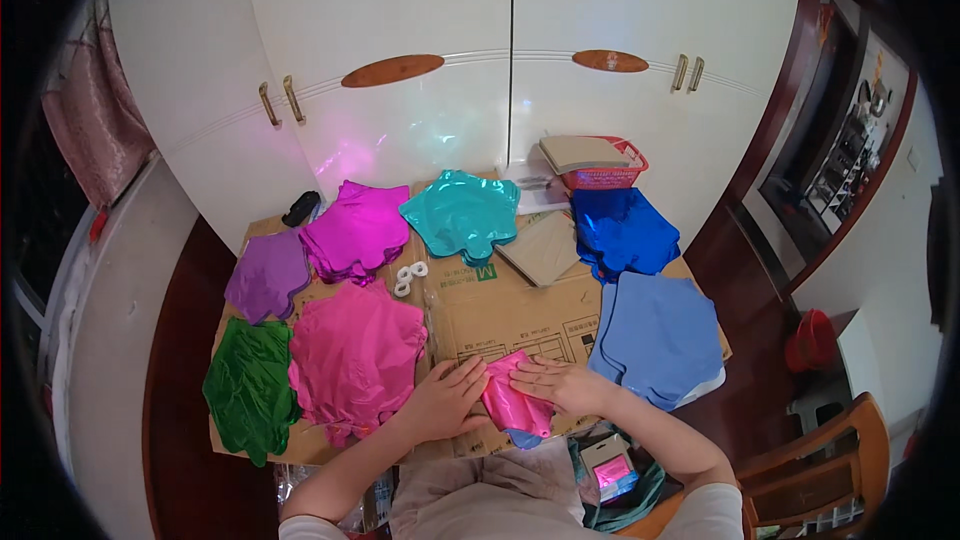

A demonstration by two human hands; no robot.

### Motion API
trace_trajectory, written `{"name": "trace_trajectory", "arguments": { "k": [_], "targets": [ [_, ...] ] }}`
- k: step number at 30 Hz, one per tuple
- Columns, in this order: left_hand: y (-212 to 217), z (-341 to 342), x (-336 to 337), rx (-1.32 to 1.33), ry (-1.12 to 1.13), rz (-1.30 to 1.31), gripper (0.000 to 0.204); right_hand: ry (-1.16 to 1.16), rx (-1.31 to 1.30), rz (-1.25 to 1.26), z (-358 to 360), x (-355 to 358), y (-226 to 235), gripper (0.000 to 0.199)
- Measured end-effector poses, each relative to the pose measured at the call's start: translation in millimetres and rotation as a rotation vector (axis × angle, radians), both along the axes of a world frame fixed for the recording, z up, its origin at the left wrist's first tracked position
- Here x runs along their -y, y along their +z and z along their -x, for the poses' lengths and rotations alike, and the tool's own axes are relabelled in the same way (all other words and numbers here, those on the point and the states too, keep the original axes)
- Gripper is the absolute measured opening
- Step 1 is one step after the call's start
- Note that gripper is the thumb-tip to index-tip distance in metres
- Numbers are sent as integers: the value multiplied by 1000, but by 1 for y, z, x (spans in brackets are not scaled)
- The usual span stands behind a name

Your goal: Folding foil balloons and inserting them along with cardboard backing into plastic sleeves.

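A folded shiny pink foil balloon [514, 404] lies on the flattened cardboard [500, 315] right in front of me. My left hand [447, 398] rests flat beside its left edge, fingers touching it. My right hand [563, 384] presses palm down on its right side. Neither hand grips it; both lie spread on the foil. A bit of blue shows under the balloon's lower end.
Stacks of flat foil balloons ring the cardboard: green [247, 387], pink [357, 352], purple [267, 275], magenta [357, 230], teal [462, 213], dark blue [622, 230], light blue [660, 335]. Small white tape rolls [409, 276], a red basket [598, 162], white wardrobe doors behind, a wooden chair [820, 470] at right.
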State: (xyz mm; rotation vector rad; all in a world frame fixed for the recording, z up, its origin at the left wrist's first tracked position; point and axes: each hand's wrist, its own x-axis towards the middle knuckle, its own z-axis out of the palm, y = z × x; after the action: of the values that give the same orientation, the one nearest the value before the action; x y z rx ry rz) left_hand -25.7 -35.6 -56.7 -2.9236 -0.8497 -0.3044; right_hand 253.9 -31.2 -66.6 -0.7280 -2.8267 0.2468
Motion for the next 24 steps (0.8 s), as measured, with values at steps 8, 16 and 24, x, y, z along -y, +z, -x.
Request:
{"name": "trace_trajectory", "arguments": {
  "k": [8, 16, 24],
  "targets": [
    [11, -3, 27, -3, -75, 97, 64, -24, 5, 22, 1, 4, -8, 63],
    [-1, -10, 64, 106, -24, 24, 48, -12, 10, 73, -1, 31, 20, 71],
    [-11, -29, 98, 349, 3, -154, 24, -17, 36, 82, -7, 66, 12, 65]
  ]
}}
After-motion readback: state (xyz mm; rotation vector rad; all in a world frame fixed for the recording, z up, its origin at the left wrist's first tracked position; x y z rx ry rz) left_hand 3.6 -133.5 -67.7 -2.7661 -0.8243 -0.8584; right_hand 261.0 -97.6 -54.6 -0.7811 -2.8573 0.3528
